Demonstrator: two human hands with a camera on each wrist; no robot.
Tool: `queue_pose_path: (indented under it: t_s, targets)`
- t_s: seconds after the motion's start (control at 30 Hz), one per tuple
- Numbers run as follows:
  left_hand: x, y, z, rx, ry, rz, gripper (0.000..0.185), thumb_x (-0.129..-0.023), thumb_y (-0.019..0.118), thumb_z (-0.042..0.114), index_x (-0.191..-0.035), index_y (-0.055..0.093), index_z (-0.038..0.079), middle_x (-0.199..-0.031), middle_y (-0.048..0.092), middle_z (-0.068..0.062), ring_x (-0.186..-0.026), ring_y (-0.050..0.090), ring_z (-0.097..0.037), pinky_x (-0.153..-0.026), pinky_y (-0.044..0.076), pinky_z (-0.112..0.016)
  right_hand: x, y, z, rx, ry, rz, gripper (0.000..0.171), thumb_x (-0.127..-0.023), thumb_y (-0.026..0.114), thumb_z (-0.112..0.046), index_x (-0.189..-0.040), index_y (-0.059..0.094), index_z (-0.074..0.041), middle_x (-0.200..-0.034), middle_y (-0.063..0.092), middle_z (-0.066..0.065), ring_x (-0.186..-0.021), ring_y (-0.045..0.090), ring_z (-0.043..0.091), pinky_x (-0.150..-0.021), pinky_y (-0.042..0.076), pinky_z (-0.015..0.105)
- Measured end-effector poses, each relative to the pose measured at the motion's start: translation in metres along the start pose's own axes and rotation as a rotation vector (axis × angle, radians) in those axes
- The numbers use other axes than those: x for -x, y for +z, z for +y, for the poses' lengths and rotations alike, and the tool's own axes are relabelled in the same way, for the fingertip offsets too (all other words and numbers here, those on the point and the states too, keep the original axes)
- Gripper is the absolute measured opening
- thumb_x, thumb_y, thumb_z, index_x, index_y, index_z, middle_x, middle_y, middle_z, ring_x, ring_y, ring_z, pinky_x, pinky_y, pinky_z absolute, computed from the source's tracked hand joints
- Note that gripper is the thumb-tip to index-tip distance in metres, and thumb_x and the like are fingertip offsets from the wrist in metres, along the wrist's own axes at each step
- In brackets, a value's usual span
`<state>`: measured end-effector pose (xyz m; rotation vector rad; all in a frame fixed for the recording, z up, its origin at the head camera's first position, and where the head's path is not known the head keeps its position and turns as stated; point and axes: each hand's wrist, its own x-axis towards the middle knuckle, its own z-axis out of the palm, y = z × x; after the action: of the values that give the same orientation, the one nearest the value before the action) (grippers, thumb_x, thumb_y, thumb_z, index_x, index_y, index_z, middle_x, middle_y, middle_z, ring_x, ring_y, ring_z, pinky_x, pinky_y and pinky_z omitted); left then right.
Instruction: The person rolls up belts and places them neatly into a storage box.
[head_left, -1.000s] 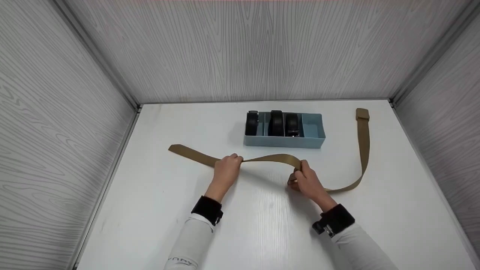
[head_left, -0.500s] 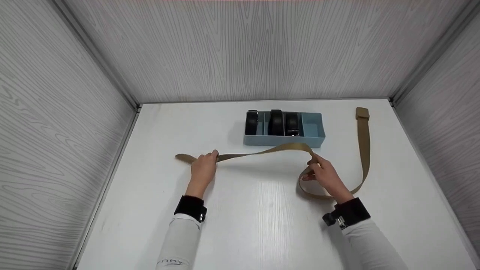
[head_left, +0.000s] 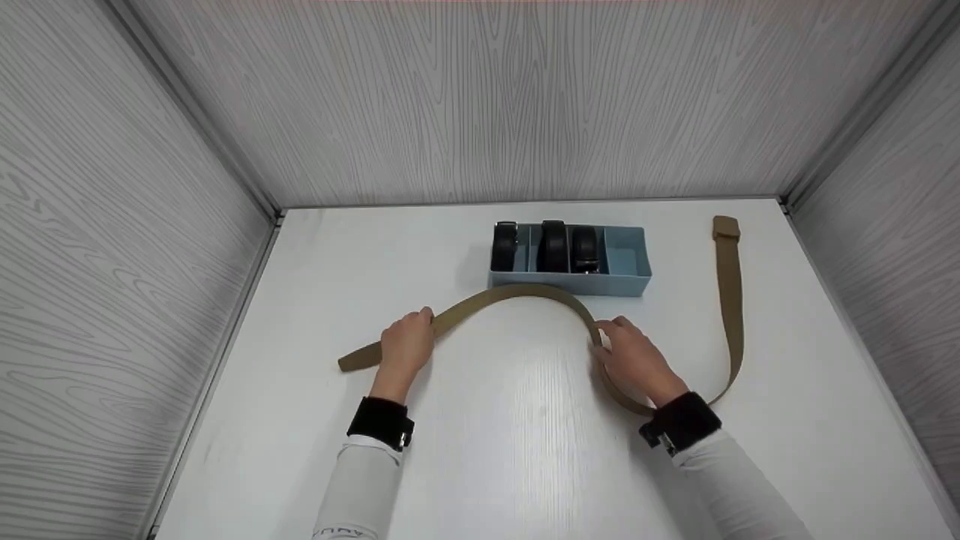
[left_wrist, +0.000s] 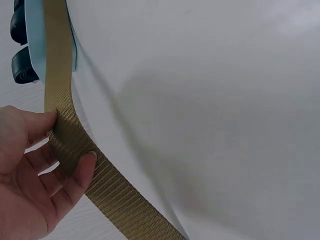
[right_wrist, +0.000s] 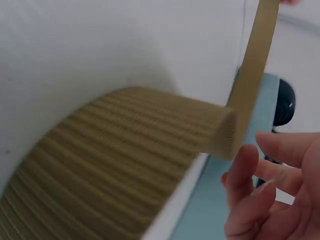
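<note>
Left of the blue organizer box (head_left: 570, 281), the left hand (head_left: 406, 346) pinches the tan webbing belt (head_left: 510, 294) between thumb and curled fingers (left_wrist: 80, 172), near the belt's left end. From there the belt arcs up against the box's front wall, then drops to the right hand (head_left: 628, 358). The right hand's fingers are loosely curled against the belt; whether they clamp it cannot be told. Beyond that hand the belt loops round and runs up the right side of the box to its buckle end (head_left: 725, 227). The box holds three rolled black belts (head_left: 553, 246). All rests on a white table (head_left: 480, 465), walled by grey wood-grain panels (head_left: 487, 97). Both forearms reach forward, in white sleeves with black wrist bands.
</note>
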<state>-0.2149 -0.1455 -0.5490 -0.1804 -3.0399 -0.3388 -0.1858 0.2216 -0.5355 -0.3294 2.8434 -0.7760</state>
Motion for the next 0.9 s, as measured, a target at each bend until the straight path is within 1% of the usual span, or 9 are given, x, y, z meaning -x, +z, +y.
queue_pose_path:
  t_s: [0.1, 0.2, 0.33, 0.47, 0.53, 0.67, 0.77, 0.83, 0.9]
  targets:
    - [0.001, 0.003, 0.002, -0.038, -0.018, 0.031, 0.005, -0.093, 0.060, 0.002, -0.093, 0.062, -0.002, -0.078, 0.067, -0.017, -0.064, 0.066, -0.034, -0.053, 0.052, -0.044, 0.015, 0.000, -0.011, 0.129, -0.006, 0.009, 0.043, -0.090, 0.067, -0.008, -0.128, 0.054, 0.005, -0.111, 0.053, 0.026, -0.078, 0.063, 0.034, -0.064, 0.052, 0.044]
    - [-0.001, 0.005, 0.004, -0.040, -0.054, 0.003, 0.008, -0.093, 0.057, 0.001, -0.099, 0.060, -0.004, -0.078, 0.066, -0.020, -0.065, 0.066, -0.036, -0.054, 0.052, -0.046, 0.024, 0.003, -0.016, 0.220, -0.031, 0.030, 0.034, -0.089, 0.067, -0.006, -0.119, 0.054, 0.006, -0.097, 0.051, 0.024, -0.060, 0.056, 0.028, -0.051, 0.048, 0.041]
    - [-0.006, 0.007, 0.006, -0.002, -0.097, -0.092, 0.026, -0.096, 0.055, 0.002, -0.120, 0.053, -0.007, -0.086, 0.067, -0.024, -0.071, 0.067, -0.038, -0.058, 0.053, -0.046, 0.029, 0.012, -0.017, 0.226, -0.087, 0.036, 0.022, -0.088, 0.067, -0.004, -0.108, 0.058, 0.003, -0.086, 0.052, 0.016, -0.060, 0.054, 0.025, -0.051, 0.046, 0.039]
    - [-0.011, 0.007, 0.008, 0.007, -0.108, -0.187, 0.044, -0.098, 0.052, 0.002, -0.138, 0.040, -0.010, -0.090, 0.067, -0.024, -0.071, 0.067, -0.035, -0.059, 0.054, -0.043, 0.029, 0.022, -0.018, 0.188, -0.135, 0.013, 0.018, -0.085, 0.071, -0.005, -0.100, 0.062, -0.001, -0.084, 0.056, 0.011, -0.064, 0.057, 0.024, -0.054, 0.047, 0.040]
    - [-0.014, 0.007, 0.010, -0.019, -0.114, -0.216, 0.047, -0.099, 0.050, 0.003, -0.141, 0.036, -0.010, -0.088, 0.067, -0.022, -0.071, 0.067, -0.034, -0.060, 0.054, -0.043, 0.029, 0.026, -0.020, 0.180, -0.149, 0.006, 0.018, -0.084, 0.072, -0.006, -0.099, 0.063, -0.002, -0.085, 0.058, 0.010, -0.066, 0.058, 0.025, -0.055, 0.047, 0.041]
    - [-0.017, 0.006, 0.012, -0.053, -0.139, -0.243, 0.040, -0.101, 0.046, 0.005, -0.137, 0.040, -0.011, -0.092, 0.068, -0.023, -0.076, 0.068, -0.036, -0.064, 0.055, -0.045, 0.027, 0.031, -0.022, 0.181, -0.155, 0.011, 0.016, -0.084, 0.072, -0.008, -0.098, 0.064, -0.004, -0.086, 0.060, 0.011, -0.069, 0.061, 0.028, -0.057, 0.048, 0.044]
    - [-0.019, 0.005, 0.012, 0.022, -0.142, -0.263, 0.043, -0.100, 0.043, 0.000, -0.141, 0.036, -0.010, -0.103, 0.066, -0.026, -0.086, 0.067, -0.039, -0.072, 0.054, -0.045, 0.026, 0.033, -0.024, 0.189, -0.154, 0.008, 0.016, -0.085, 0.072, -0.009, -0.099, 0.065, -0.005, -0.088, 0.061, 0.011, -0.071, 0.062, 0.028, -0.059, 0.049, 0.044]
    - [-0.020, 0.006, 0.013, 0.125, -0.139, -0.270, 0.053, -0.096, 0.045, -0.008, -0.146, 0.028, -0.008, -0.106, 0.064, -0.028, -0.088, 0.065, -0.039, -0.075, 0.053, -0.044, 0.025, 0.035, -0.025, 0.191, -0.167, 0.006, 0.017, -0.086, 0.072, -0.009, -0.101, 0.066, -0.006, -0.089, 0.061, 0.010, -0.071, 0.062, 0.028, -0.060, 0.050, 0.043]
    - [-0.020, 0.007, 0.013, 0.236, -0.135, -0.279, 0.061, -0.091, 0.048, -0.015, -0.147, 0.029, -0.002, -0.104, 0.064, -0.027, -0.086, 0.064, -0.037, -0.073, 0.052, -0.043, 0.026, 0.038, -0.026, 0.195, -0.205, 0.009, 0.018, -0.085, 0.072, -0.009, -0.102, 0.066, -0.007, -0.088, 0.060, 0.008, -0.070, 0.061, 0.026, -0.059, 0.049, 0.042]
